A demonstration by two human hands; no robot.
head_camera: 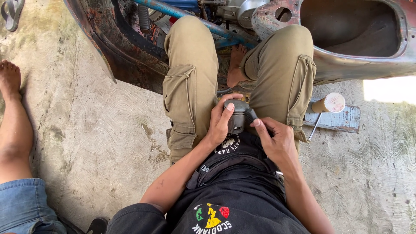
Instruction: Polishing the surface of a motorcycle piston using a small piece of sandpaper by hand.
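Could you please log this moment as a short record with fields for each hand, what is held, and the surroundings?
Left hand: left hand wraps the side of a grey round metal piston-like part, thumb on top.
Right hand: right hand pinches a small dark piece at that part's right edge; its kind cannot be told.
Posture: seated on the patterned concrete floor, in khaki cargo trousers.
Ahead: rusty scooter body shell.
Right: wooden-handled tool.
Left: another person's bare leg.

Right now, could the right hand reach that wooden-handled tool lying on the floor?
Probably yes. The right hand is busy on the grey metal part in the lap, but the wooden-handled tool lies just past the right knee on the concrete floor, with nothing between them.
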